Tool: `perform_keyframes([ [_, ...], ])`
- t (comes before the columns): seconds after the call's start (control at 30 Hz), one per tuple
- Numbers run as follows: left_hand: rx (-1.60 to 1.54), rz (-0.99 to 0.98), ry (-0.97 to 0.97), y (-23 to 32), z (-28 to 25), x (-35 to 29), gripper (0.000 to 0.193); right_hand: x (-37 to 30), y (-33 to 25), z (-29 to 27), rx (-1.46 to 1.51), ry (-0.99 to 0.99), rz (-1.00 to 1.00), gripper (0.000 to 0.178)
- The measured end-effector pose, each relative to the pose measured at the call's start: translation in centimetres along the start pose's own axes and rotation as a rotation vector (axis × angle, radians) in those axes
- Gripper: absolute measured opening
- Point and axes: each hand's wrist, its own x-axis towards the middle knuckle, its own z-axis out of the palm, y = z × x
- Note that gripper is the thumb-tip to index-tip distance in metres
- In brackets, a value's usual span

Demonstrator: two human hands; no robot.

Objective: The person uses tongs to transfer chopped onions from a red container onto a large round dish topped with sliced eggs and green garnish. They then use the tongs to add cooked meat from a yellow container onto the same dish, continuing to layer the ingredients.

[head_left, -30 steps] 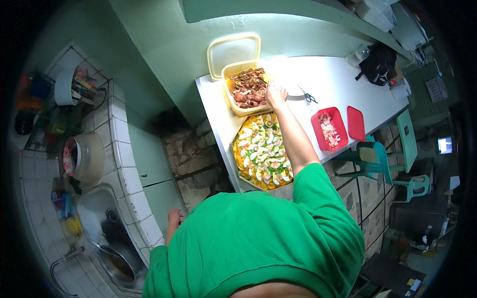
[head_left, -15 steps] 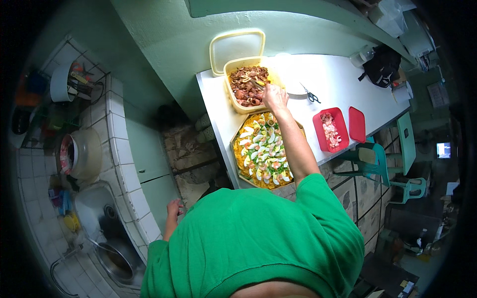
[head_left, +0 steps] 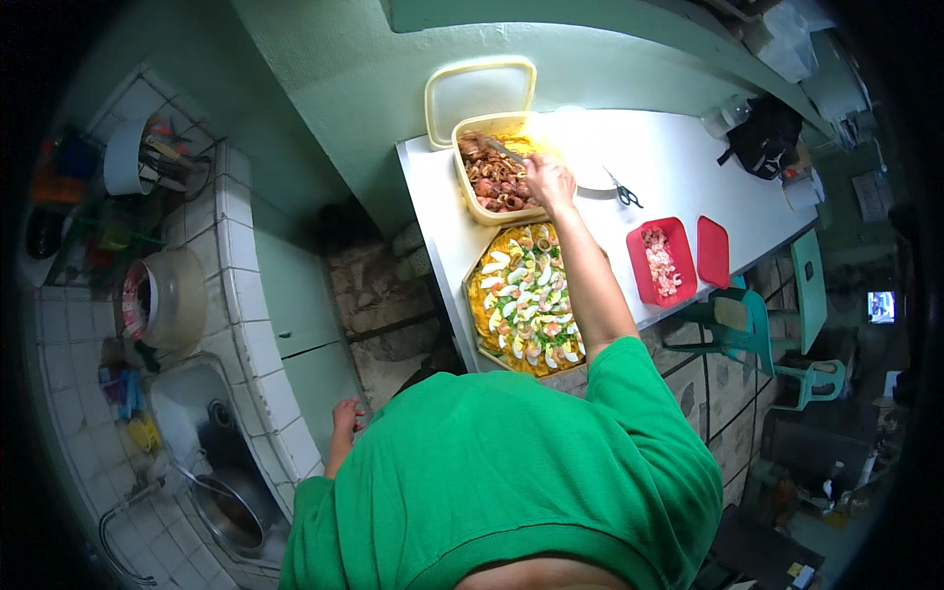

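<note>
My right hand (head_left: 551, 182) reaches over the table and is closed on a long metal utensil (head_left: 503, 149); its exact kind is unclear. The utensil's far end lies among brown cooked meat pieces (head_left: 497, 189) in a cream plastic container (head_left: 459, 175). Some yellow food shows at that container's far right. Nearer me, partly under my forearm, sits an octagonal tray of orange noodles topped with egg slices, shrimp and chopped greens (head_left: 526, 300). Away from the table, low on the left, my left hand (head_left: 346, 417) hangs with loosely bent fingers, holding nothing.
The cream container's lid (head_left: 480, 81) leans against the wall. Scissors (head_left: 623, 192) lie beside a white plate (head_left: 594, 179). Farther right are a red container (head_left: 641, 279) of pink shrimp and its red lid (head_left: 714, 252). Teal chairs (head_left: 752, 329) stand beyond; a tiled sink counter (head_left: 258, 324) runs along the left.
The utensil in my right hand has swung toward the container's far left side, over the meat. The whole view has shifted slightly. My left hand stays where it was.
</note>
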Motion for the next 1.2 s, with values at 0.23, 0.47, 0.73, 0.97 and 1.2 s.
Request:
perform_keyframes([
  [0.23, 0.079, 0.120, -0.020, 0.3, -0.3, 1.1, 0.028, -0.6, -0.1, -2.7, -0.251, -0.059, -0.101, 0.026],
  [0.47, -0.035, -0.012, 0.025, 2.9, 0.2, -0.4, 0.026, 0.4, -0.3, -5.7, -0.155, -0.017, -0.093, 0.031],
  [0.73, -0.062, -0.005, 0.029, 2.0, 0.0, -0.3, 0.025, -0.1, -3.4, -2.9, -0.071, 0.033, -0.169, 0.029],
  [0.97, -0.058, -0.007, 0.048, 1.1, -0.6, -0.7, 0.026, 1.1, -4.0, -1.2, -0.245, 0.073, -0.437, 0.024],
  [1.2, -0.009, 0.026, 0.031, -1.0, -0.8, -1.0, 0.026, -1.1, -1.3, -5.5, -0.119, 0.031, -0.153, 0.031],
])
